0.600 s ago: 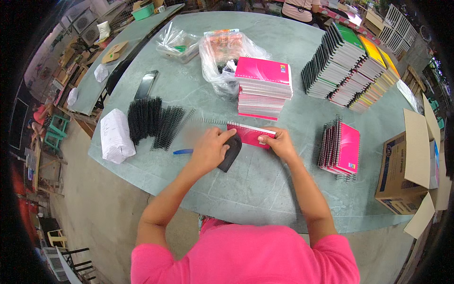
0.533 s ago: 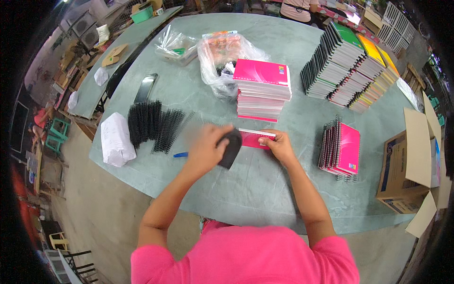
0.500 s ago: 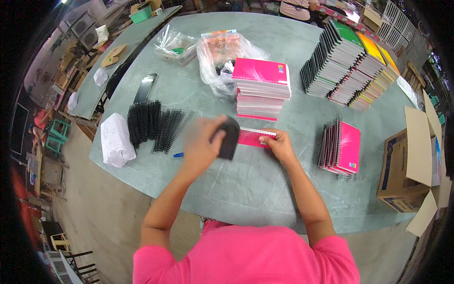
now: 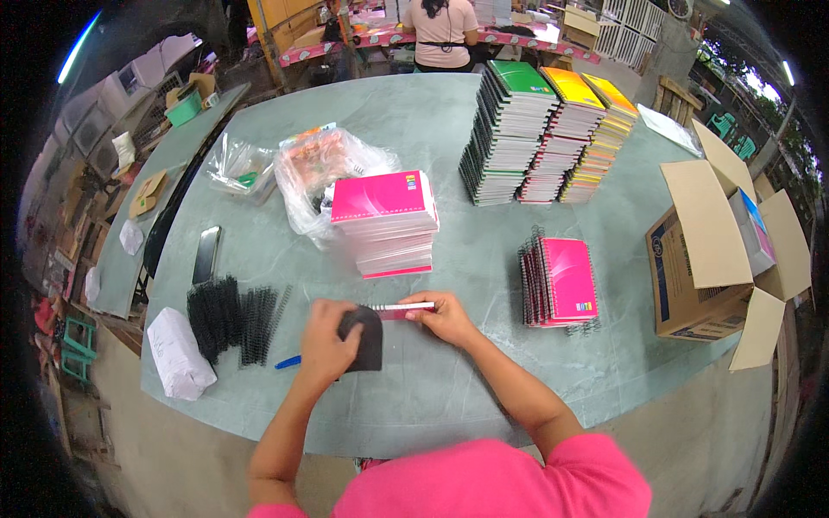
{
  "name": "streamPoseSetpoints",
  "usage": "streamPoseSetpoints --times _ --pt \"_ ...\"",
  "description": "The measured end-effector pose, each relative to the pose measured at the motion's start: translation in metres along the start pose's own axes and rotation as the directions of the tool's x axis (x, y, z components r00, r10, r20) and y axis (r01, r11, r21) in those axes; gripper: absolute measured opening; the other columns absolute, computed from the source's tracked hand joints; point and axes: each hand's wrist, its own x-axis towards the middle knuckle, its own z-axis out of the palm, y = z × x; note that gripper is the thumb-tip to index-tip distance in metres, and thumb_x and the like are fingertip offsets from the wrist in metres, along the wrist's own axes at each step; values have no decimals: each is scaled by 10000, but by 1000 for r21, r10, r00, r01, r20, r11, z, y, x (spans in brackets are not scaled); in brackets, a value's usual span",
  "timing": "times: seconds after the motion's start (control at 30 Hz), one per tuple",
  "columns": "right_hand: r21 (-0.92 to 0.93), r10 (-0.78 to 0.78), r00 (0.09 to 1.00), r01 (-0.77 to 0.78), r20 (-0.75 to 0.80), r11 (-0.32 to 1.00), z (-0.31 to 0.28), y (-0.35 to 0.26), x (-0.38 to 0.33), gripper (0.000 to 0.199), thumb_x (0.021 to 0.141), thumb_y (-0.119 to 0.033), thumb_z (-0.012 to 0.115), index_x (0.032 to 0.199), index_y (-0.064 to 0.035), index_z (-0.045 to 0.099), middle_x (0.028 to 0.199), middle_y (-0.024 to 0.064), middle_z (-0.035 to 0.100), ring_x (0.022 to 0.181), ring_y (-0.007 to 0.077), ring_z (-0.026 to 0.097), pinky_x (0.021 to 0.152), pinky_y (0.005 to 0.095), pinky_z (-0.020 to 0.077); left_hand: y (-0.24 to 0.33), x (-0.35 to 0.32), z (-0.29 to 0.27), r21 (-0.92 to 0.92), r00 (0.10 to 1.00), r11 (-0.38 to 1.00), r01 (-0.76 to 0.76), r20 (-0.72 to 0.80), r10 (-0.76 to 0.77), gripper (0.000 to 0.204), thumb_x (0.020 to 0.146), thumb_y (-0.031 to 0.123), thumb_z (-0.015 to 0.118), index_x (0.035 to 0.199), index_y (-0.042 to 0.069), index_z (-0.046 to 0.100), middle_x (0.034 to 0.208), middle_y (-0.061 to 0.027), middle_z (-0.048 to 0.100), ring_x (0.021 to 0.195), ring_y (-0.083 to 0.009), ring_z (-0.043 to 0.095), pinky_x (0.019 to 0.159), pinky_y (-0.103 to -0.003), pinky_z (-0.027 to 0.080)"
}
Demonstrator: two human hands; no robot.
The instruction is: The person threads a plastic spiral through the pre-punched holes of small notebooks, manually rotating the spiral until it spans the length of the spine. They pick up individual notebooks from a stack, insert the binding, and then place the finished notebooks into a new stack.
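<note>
My left hand [image 4: 328, 341] is closed around a flat black piece [image 4: 370, 350] with a rounded top, held against the left end of a pink-covered notebook [image 4: 395, 313]. My right hand [image 4: 445, 318] grips the other end of this notebook, thumb in front, with its white perforated edge upward. Just beyond stands a tall stack of unbound pink notebooks [image 4: 389, 246]. Black spiral coils [image 4: 216, 319] lie in a bunch to the left, and a blue pen [image 4: 287, 363] rests near my left wrist. To the right is a smaller pile of pink notebooks [image 4: 566, 276] with spirals fitted.
Tall stacks of green and yellow notebooks [image 4: 518, 129] rise at the back right. An open cardboard box [image 4: 699, 268] sits at the right edge. Plastic bags [image 4: 302, 207], a phone [image 4: 206, 255] and a white wrapped bundle [image 4: 180, 354] occupy the left. Another person [image 4: 442, 39] sits beyond the table.
My view has tilted up and turned right. My left hand, blurred by motion before, now shows more clearly, with the black piece against the notebook. My right hand keeps its grip.
</note>
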Motion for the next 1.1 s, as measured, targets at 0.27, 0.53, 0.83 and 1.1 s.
streamPoseSetpoints --times 0.27,0.53,0.83,1.1 --pt "38 -13 1000 14 -18 999 3 2 -3 257 815 -4 615 1072 -13 632 981 29 656 883 88 573 798 242 453 13 10 2 -73 997 996 -56 53 60 301 717 52 669 1011 111 643 911 -125 525 893 -291 533 775 -363 443" --pt "2 -33 997 33 65 999 5 15 -6 305 821 -1 609 1126 -7 603 1011 55 659 930 103 569 843 255 445 17 8 14 -140 993 988 -72 88 85 281 714 56 675 990 99 647 909 -122 549 868 -292 555 777 -362 451" --pt "-94 -96 990 105 101 990 6 26 0 313 841 40 507 1141 -2 586 1056 83 651 989 138 564 884 274 430 17 9 27 -141 982 976 -166 63 176 255 743 120 669 992 94 621 928 -129 553 882 -327 553 767 -394 458" --pt "28 -114 993 114 -18 993 17 16 -3 240 863 -111 589 1076 -4 619 996 66 652 917 128 573 838 276 443 18 -30 30 -171 812 981 92 583 25 322 764 140 665 1060 62 564 1001 -155 536 981 -329 514 850 -386 421"
